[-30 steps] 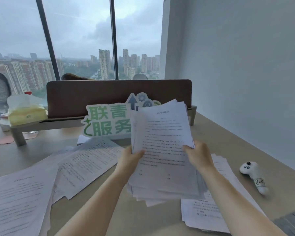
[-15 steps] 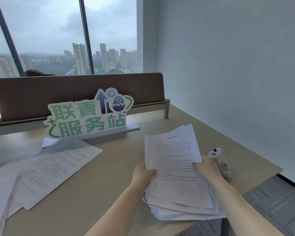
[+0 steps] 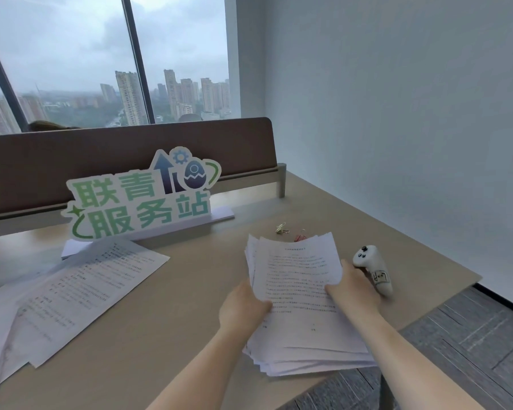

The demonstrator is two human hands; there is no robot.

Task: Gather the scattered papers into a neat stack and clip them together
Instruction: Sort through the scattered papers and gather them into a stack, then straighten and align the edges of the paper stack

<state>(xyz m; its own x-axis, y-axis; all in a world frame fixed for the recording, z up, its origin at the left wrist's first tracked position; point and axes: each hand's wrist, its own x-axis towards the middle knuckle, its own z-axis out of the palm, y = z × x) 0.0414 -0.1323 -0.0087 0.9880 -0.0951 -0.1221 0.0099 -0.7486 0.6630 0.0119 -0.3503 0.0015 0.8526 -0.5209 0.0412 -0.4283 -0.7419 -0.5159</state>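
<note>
My left hand (image 3: pixel 243 306) and right hand (image 3: pixel 351 294) grip the uneven stack of white printed paper sheets (image 3: pixel 299 306) by its sides, over the smooth beige table (image 3: pixel 175 321), edges fanned.

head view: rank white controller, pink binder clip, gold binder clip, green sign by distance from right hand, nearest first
From the right hand:
1. white controller, just right of it
2. pink binder clip, beyond the stack
3. gold binder clip, left of the pink one
4. green sign, far left
</note>
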